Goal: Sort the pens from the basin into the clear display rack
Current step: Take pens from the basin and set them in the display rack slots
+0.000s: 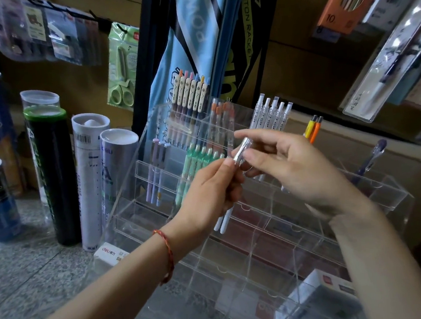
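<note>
The left hand grips a small bunch of white pens in front of the clear display rack, tips hanging down. The right hand pinches the clear upper end of one of them between thumb and fingertips. Inside the rack, mint-green pens and lilac pens fill middle compartments, and tall tubes stand left of the rack.

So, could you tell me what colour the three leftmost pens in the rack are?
The pens are pale lilac, clearest in the head view.
</note>
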The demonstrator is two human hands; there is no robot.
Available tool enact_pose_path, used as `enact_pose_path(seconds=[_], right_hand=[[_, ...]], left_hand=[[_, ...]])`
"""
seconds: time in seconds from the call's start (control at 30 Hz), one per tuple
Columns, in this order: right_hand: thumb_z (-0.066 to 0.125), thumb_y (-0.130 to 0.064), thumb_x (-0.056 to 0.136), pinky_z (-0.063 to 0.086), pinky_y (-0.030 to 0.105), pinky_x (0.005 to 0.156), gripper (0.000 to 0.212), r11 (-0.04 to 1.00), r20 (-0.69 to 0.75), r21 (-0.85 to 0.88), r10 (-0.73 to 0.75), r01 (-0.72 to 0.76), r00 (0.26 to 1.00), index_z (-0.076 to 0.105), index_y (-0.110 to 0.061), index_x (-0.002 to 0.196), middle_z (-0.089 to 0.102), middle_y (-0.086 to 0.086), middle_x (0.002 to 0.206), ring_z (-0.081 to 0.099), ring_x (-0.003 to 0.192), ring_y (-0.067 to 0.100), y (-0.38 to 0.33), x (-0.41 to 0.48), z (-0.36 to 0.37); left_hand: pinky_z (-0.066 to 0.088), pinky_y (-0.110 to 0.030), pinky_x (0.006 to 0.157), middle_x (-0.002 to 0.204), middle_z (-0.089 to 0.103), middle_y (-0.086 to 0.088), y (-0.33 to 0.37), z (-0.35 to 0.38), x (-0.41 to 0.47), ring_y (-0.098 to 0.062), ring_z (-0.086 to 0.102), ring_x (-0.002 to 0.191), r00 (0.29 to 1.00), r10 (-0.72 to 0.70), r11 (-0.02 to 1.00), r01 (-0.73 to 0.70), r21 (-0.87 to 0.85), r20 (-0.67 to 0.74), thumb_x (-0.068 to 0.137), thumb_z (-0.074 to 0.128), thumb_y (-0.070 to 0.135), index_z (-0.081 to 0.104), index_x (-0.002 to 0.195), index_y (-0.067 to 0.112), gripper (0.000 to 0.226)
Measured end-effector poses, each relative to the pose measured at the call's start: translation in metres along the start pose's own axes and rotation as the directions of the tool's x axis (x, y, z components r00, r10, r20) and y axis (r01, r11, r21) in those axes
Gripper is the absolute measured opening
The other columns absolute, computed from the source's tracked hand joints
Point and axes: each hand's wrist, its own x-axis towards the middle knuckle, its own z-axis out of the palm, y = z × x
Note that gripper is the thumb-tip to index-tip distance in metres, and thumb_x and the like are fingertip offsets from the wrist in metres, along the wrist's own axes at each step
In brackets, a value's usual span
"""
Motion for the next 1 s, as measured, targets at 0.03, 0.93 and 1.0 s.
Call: enact_pose_path(seconds=[0.03, 0.93, 1.0], right_hand=[[0.058, -0.01, 0.088, 0.051, 0.015, 0.071, 0.031, 1.0, -0.015, 0.028, -0.003, 0.003, 1.0, 0.06, -0.023, 0.116, 0.067, 0.002, 0.1, 0.065, 0.087, 0.006, 0.003, 0.001, 0.001], [0.066, -0.01, 0.085, 0.059, 0.033, 0.069, 0.016, 0.977, -0.312, -0.211, -0.072, 0.005, 0.947, 0.058, -0.023, 0.089, 0.068, -0.004, 0.078, 0.069, 0.07, 0.007, 0.057, 0.008, 0.013], [0.066, -0.01, 0.085, 0.059, 0.038, 0.071, 0.017, 0.975, -0.299, -0.22, -0.052, -0.016, 0.953, 0.057, -0.024, 0.089, 0.069, -0.001, 0.079, 0.07, 0.071, 0.011, 0.057, 0.01, 0.012]], left_hand=[[0.026, -0.011, 0.037, 0.056, 0.038, -0.003, -0.001, 0.001, 0.001, -0.002, 0.033, 0.036, 1.0, -0.004, 1.0, 0.004, -0.005, 0.0, 0.1, 0.029, 0.02, 0.045, 0.073, 0.009, 0.034], [0.053, -0.032, 0.054, 0.073, 0.065, -0.009, -0.027, -0.008, 0.003, -0.019, 0.055, 0.059, 0.997, -0.068, 0.879, 0.073, 0.471, -0.028, 0.093, 0.034, 0.001, 0.032, 0.139, 0.037, 0.059], [0.053, -0.034, 0.055, 0.073, 0.065, -0.01, -0.028, -0.009, 0.004, -0.02, 0.055, 0.059, 0.997, -0.068, 0.872, 0.072, 0.485, -0.024, 0.093, 0.034, 0.001, 0.031, 0.139, 0.038, 0.06]])
